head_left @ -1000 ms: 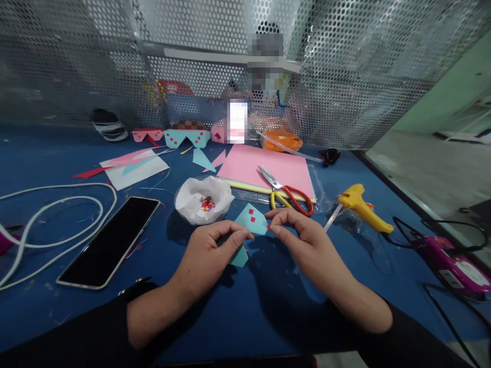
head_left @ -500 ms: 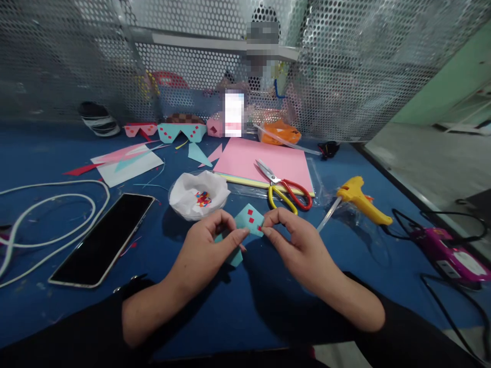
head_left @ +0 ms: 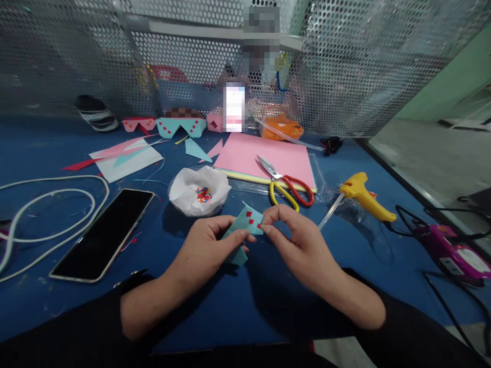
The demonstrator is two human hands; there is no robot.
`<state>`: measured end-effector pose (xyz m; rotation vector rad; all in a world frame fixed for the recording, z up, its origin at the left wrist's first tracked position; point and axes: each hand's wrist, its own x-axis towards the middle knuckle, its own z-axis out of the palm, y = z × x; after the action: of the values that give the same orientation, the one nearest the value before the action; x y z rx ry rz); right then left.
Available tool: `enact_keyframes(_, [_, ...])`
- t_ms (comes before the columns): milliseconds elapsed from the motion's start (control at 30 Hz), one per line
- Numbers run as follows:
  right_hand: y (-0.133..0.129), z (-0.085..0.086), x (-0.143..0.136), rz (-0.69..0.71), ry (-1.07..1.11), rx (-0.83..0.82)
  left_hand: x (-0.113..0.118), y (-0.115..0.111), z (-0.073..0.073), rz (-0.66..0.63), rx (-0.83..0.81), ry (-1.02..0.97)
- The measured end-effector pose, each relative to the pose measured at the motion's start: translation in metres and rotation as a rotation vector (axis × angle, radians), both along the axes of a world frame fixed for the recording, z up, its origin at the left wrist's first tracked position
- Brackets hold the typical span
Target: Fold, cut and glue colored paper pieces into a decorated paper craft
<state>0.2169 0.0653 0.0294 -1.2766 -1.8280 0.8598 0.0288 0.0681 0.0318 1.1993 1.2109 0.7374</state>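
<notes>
A folded light-blue paper piece (head_left: 245,220) with red diamond shapes on it is pinched between the thumb and fingers of my left hand (head_left: 210,243). At its right corner, the thumb and index finger of my right hand (head_left: 293,237) press together on a small red diamond (head_left: 260,226). Just beyond my left hand sits a bowl lined with white paper (head_left: 182,186), holding small colored bits (head_left: 203,194). Scissors (head_left: 280,176) with one red and one yellow handle lie partly on a stack of pink paper (head_left: 241,153).
On the blue table (head_left: 215,317) are a black phone (head_left: 103,235) and white cable (head_left: 53,179) at left. A yellow glue gun (head_left: 366,197) and purple power strip (head_left: 452,255) lie right. Decorated paper glasses (head_left: 181,126) stand before a perforated metal panel (head_left: 207,61).
My left fingers have shifted slightly on the light-blue paper, which has tilted a little. My right fingers remain at its corner. The view has shifted slightly.
</notes>
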Motion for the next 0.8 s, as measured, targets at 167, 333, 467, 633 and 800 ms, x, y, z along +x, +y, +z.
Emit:
enact_keyframes(167, [0.0003,-0.0005,-0.0024,0.026,0.017,0.108,0.0018,0.0017,-0.0018,0.044,-0.072,-0.048])
enact_keyframes(333, [-0.0022,-0.0049,-0.0049,0.0,0.013,0.133,0.0035,0.0023,-0.0015,0.046,-0.074,-0.057])
enact_keyframes(467, [-0.0026,-0.007,-0.0065,-0.02,0.006,0.132,0.0034,0.0017,-0.0012,0.043,-0.104,-0.068])
enact_keyframes(633, [-0.0032,-0.0069,-0.0074,-0.033,0.003,0.131,0.0043,0.0014,-0.0012,0.046,-0.105,-0.079])
enact_keyframes(800, [-0.0037,-0.0076,-0.0082,-0.043,-0.003,0.12,0.0039,0.0019,-0.0041,0.047,-0.11,-0.091])
